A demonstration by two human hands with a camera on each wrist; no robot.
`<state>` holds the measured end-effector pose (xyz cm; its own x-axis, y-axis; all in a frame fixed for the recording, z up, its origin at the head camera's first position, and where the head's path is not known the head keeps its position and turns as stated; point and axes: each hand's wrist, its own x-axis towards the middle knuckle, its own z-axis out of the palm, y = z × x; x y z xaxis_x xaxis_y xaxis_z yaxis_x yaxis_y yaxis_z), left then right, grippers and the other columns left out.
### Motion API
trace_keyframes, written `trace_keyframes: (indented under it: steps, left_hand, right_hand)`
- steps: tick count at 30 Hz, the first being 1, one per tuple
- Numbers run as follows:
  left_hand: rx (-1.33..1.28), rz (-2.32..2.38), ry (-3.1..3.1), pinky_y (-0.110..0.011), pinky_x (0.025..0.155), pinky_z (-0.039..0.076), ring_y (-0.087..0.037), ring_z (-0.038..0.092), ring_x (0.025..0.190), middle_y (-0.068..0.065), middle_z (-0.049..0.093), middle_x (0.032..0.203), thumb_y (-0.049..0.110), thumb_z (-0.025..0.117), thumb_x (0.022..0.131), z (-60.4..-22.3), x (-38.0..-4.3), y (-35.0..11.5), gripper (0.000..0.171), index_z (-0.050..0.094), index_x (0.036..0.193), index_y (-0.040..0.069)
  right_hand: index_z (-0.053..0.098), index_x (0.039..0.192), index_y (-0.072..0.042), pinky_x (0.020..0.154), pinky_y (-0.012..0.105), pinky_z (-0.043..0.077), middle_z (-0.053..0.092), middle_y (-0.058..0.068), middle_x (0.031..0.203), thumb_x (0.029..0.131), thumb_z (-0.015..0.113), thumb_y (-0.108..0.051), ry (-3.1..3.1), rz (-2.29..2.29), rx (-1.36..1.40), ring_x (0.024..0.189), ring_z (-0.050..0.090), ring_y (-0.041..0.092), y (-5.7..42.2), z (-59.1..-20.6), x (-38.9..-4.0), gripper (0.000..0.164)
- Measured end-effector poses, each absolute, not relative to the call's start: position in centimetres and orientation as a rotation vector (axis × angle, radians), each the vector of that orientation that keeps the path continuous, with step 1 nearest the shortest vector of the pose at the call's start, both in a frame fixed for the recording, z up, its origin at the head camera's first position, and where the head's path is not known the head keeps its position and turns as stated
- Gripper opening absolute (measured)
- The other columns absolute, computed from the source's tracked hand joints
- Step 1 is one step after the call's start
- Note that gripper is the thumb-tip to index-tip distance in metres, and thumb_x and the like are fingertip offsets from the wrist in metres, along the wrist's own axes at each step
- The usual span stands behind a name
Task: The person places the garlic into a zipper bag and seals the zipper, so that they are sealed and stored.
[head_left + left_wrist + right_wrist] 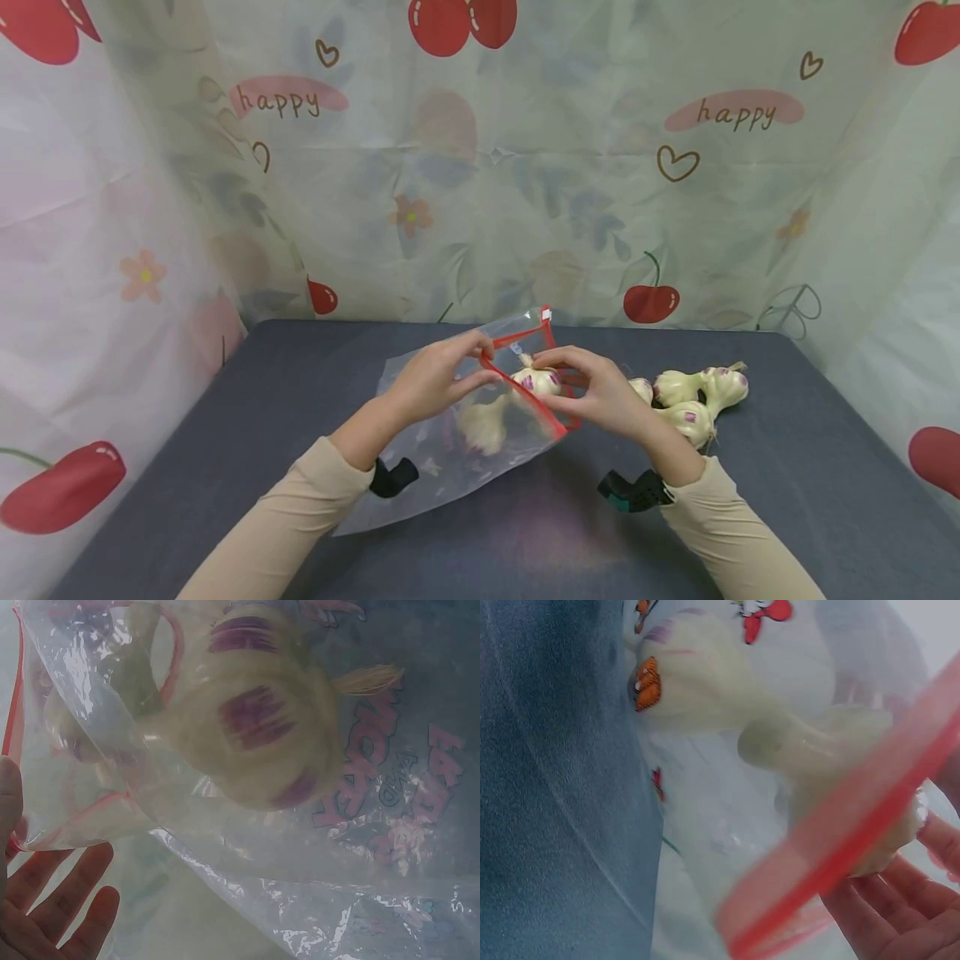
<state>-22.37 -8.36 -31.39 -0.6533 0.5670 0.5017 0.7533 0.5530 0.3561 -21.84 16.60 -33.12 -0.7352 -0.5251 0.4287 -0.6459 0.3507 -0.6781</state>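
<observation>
Sitting pinched in right hand (598,388): garlic bulb (542,382)

A small curtained booth; pale cloth (360,179) printed with cherries (651,304), flowers (412,215), hearts (678,163) and the word "happy" (737,113) hangs behind and to both sides of a dark tabletop (300,383); whether the booth stands in a home or a studio cannot be told.
</observation>
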Motion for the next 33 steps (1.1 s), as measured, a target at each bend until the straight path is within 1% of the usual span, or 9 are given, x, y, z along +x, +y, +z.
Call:
trace_keyframes:
  steps: [3, 6, 10, 14, 19, 23, 27, 30, 33]
  left_hand:
    - [-1.098, -0.808, -2.435, -0.028, 0.069, 0.051, -0.018, 0.067, 0.096, 0.000, 0.065, 0.094, 0.019, 0.070, 0.083, -31.2, -22.5, -8.3, 0.025, 0.054, 0.100, 0.009]
    - [-1.115, -0.820, -2.403, -0.029, 0.070, 0.052, -0.019, 0.067, 0.095, -0.001, 0.064, 0.093, 0.018, 0.070, 0.083, -31.0, -22.5, -8.3, 0.025, 0.054, 0.099, 0.007]
    - [-1.108, -0.823, -2.379, -0.029, 0.070, 0.052, -0.019, 0.068, 0.095, -0.001, 0.064, 0.093, 0.017, 0.071, 0.082, -30.7, -22.5, -8.3, 0.025, 0.054, 0.099, 0.009]
    - [-1.081, -0.824, -2.386, -0.028, 0.068, 0.051, -0.019, 0.068, 0.095, -0.001, 0.065, 0.093, 0.018, 0.072, 0.081, -30.5, -22.4, -8.3, 0.026, 0.054, 0.098, 0.010]
    - [-1.059, -0.816, -2.389, -0.028, 0.068, 0.051, -0.018, 0.068, 0.095, 0.000, 0.065, 0.093, 0.021, 0.072, 0.081, -30.3, -22.4, -8.4, 0.026, 0.054, 0.098, 0.011]
    - [-1.047, -0.815, -2.374, -0.029, 0.069, 0.052, -0.018, 0.068, 0.094, -0.001, 0.065, 0.092, 0.021, 0.072, 0.081, -30.2, -22.3, -8.6, 0.027, 0.054, 0.098, 0.011]
    - [-1.046, -0.829, -2.370, -0.030, 0.070, 0.052, -0.019, 0.068, 0.094, -0.001, 0.066, 0.093, 0.019, 0.073, 0.081, -30.1, -22.3, -8.6, 0.026, 0.054, 0.098, 0.011]
    - [-1.046, -0.829, -2.377, -0.030, 0.070, 0.052, -0.019, 0.068, 0.094, -0.001, 0.066, 0.094, 0.019, 0.072, 0.081, -30.1, -22.3, -8.7, 0.027, 0.054, 0.099, 0.011]
    - [-1.040, -0.824, -2.385, -0.030, 0.070, 0.052, -0.019, 0.068, 0.095, -0.001, 0.066, 0.094, 0.020, 0.072, 0.081, -30.1, -22.3, -8.7, 0.027, 0.054, 0.099, 0.011]
  right_hand:
    - [0.061, 0.115, -0.003, 0.090, 0.033, 0.052, 0.061, 0.014, 0.118, 0.078, 0.073, -0.001, -2.463, 1.364, 1.100, 0.106, 0.061, 0.015, 16.4, -33.2, -21.9, 0.040]
    - [0.060, 0.115, -0.001, 0.091, 0.034, 0.051, 0.060, 0.016, 0.119, 0.077, 0.073, 0.000, -2.469, 1.393, 1.118, 0.107, 0.061, 0.020, 16.1, -33.4, -21.9, 0.040]
    - [0.059, 0.117, -0.001, 0.093, 0.036, 0.050, 0.058, 0.016, 0.121, 0.079, 0.073, -0.003, -2.500, 1.425, 1.117, 0.112, 0.058, 0.028, 15.8, -33.4, -21.9, 0.040]
    - [0.060, 0.117, -0.003, 0.093, 0.037, 0.049, 0.059, 0.015, 0.120, 0.080, 0.073, -0.008, -2.535, 1.409, 1.097, 0.114, 0.058, 0.030, 15.7, -33.3, -21.9, 0.040]
    - [0.062, 0.113, -0.003, 0.090, 0.035, 0.052, 0.064, 0.014, 0.113, 0.083, 0.069, -0.006, -2.547, 1.358, 1.091, 0.107, 0.063, 0.029, 15.9, -33.4, -21.9, 0.031]
    - [0.063, 0.111, -0.001, 0.085, 0.029, 0.054, 0.066, 0.015, 0.109, 0.084, 0.067, -0.003, -2.531, 1.364, 1.082, 0.101, 0.066, 0.028, 16.3, -33.2, -21.7, 0.027]
    - [0.064, 0.110, -0.001, 0.081, 0.024, 0.054, 0.067, 0.016, 0.107, 0.084, 0.068, -0.006, -2.518, 1.342, 1.052, 0.097, 0.067, 0.025, 16.9, -32.9, -21.6, 0.026]
    - [0.064, 0.110, -0.002, 0.082, 0.023, 0.054, 0.068, 0.015, 0.107, 0.084, 0.069, -0.010, -2.533, 1.309, 1.015, 0.096, 0.067, 0.018, 17.4, -32.7, -21.5, 0.027]
    - [0.064, 0.110, -0.004, 0.081, 0.024, 0.054, 0.068, 0.012, 0.106, 0.084, 0.069, -0.013, -2.543, 1.284, 0.980, 0.094, 0.066, 0.006, 18.0, -32.5, -21.3, 0.027]
